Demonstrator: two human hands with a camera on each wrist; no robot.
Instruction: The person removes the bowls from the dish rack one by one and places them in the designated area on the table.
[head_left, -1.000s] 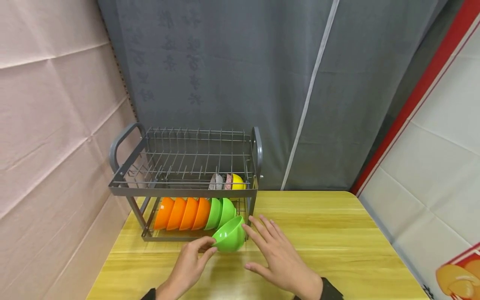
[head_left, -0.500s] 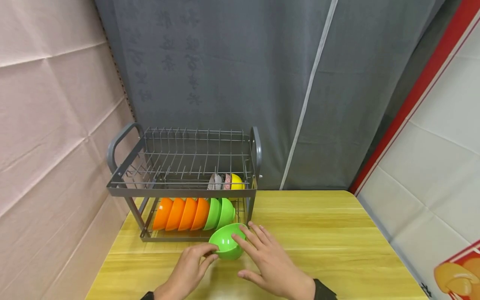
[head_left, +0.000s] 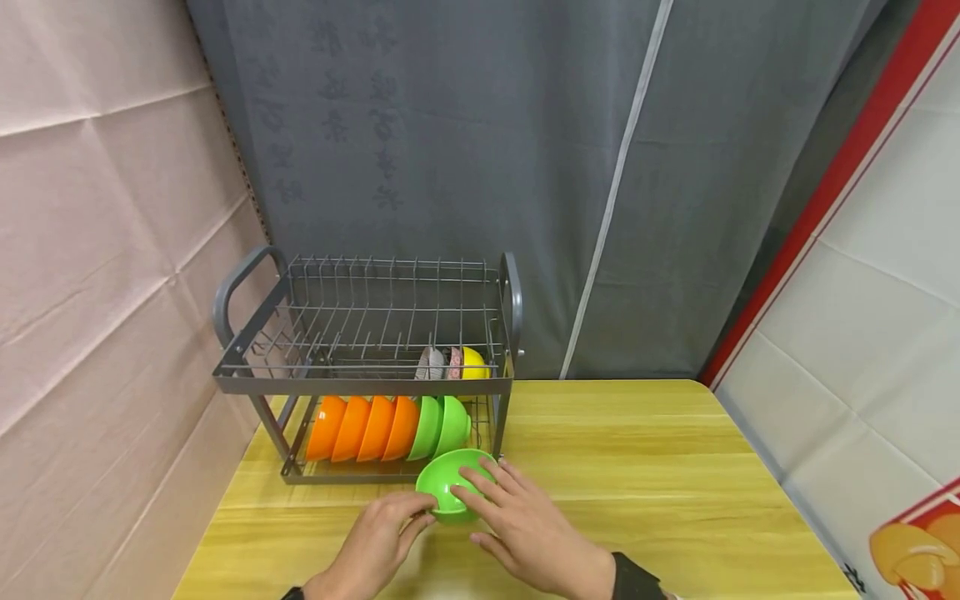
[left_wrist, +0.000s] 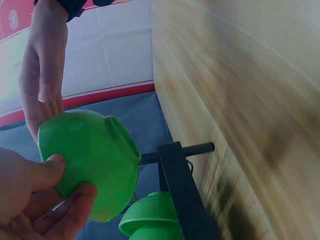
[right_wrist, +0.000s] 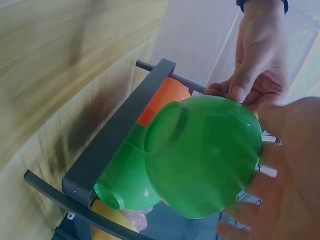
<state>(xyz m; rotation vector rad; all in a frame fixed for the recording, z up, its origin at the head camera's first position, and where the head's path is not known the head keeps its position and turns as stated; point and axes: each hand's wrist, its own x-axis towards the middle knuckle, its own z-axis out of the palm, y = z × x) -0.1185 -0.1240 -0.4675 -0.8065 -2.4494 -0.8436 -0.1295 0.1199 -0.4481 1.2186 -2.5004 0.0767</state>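
Green plastic defined the item we handled: the green bowl (head_left: 447, 487) sat between our two hands, just off the front right corner of the dish rack (head_left: 360, 385) and above the near left part of the desk (head_left: 637, 467). We held our left hand (head_left: 375, 542) with thumb and fingertips curled round the bowl's left rim, pinching it; the left wrist view confirmed that grip on the outer wall (left_wrist: 90, 160). We kept our right hand (head_left: 532, 533) with straight, spread fingers laid against the bowl's right side, supporting rather than clasping. The bowl's mouth was tilted up and toward us, its foot ring pointing away toward the rack. Both hands were in contact, the left carrying the grip. Behind it, orange bowls (head_left: 363, 427) and two more green bowls (head_left: 442, 423) stood on edge in the lower tier.
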